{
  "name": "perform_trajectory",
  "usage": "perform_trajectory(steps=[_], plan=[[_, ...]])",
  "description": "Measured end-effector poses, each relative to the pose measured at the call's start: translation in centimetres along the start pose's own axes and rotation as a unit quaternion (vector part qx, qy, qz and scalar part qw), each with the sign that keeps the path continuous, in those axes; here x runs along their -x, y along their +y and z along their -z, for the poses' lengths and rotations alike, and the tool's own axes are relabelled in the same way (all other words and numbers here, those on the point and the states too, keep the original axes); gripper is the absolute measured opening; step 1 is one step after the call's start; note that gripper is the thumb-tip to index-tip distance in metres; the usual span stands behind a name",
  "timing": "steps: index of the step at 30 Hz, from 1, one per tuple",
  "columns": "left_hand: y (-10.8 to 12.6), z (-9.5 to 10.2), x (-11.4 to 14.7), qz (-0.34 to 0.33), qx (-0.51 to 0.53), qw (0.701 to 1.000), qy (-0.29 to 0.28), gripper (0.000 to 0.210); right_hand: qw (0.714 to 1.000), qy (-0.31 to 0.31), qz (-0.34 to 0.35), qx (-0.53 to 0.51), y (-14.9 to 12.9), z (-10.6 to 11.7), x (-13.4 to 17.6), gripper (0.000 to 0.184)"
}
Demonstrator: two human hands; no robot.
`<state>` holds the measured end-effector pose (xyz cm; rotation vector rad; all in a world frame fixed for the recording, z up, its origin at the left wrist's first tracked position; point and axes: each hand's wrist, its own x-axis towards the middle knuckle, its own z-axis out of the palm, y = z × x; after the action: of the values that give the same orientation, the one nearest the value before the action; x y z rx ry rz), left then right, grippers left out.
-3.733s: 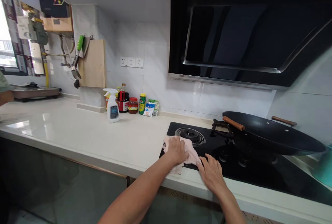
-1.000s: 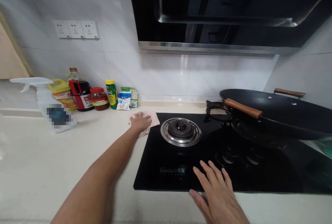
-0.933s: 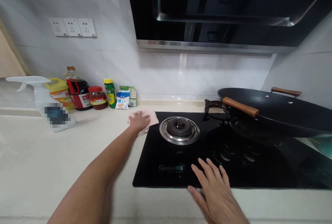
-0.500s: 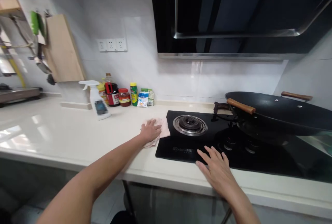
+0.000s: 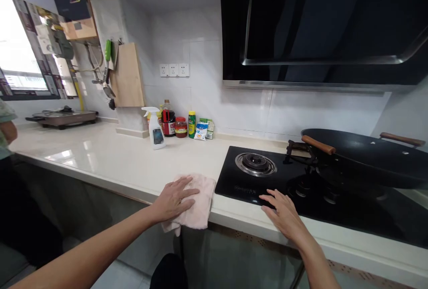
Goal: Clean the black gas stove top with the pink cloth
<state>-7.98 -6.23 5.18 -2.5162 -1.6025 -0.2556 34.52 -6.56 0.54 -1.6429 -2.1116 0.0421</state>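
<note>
My left hand [image 5: 177,200] lies flat on a pale pink cloth [image 5: 200,206], fingers spread across its top. Part of that cloth rests on the white counter, and its front portion hangs over the counter's front edge. To the right, my right hand [image 5: 281,212] is open, with fingers spread at the front edge of the black glass cooktop [image 5: 230,186]; nothing is in it. Whether its fingertips touch the glass, I cannot tell. The cooktop's round left burner [image 5: 257,163] is bare.
A large wok [image 5: 361,155] with wooden handles sits on the cooktop's right side, under the range hood [image 5: 314,26]. Behind the cloth stand a spray bottle [image 5: 155,128], a dark sauce bottle [image 5: 168,121], a red-lidded jar [image 5: 181,127] and packets. Another person [image 5: 20,182] is at far left.
My left hand and the cloth have moved toward me, from beside the cooktop to over the counter's front edge. The view has swung left, bringing the other person in. My right hand stays near the cooktop's front.
</note>
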Motion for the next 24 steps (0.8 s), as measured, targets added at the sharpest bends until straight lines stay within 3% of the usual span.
perform_trajectory(steps=[3,7,10,16,24], plan=[[-1.9,0.4,0.1,0.054,-0.001,0.999,-0.003,0.048,0.999,0.015,0.005,-0.040,0.2,-0.1,0.0,0.030],[-3.8,1.0,-2.1,0.154,-0.013,0.987,-0.044,0.053,0.997,0.047,0.005,-0.064,0.1,-0.3,0.2,0.024],[-4.1,0.9,-4.5,0.161,-0.013,0.985,-0.066,0.056,0.997,0.054,0.007,-0.062,0.1,-0.4,0.3,0.027],[-4.5,-0.5,-9.7,0.164,-0.009,0.985,-0.060,0.067,0.998,0.044,0.018,-0.032,0.1,-0.3,0.7,0.036],[-6.0,-2.5,-16.5,0.199,-0.003,0.979,-0.054,0.074,1.000,-0.008,0.004,-0.029,0.4,0.0,0.9,0.053]])
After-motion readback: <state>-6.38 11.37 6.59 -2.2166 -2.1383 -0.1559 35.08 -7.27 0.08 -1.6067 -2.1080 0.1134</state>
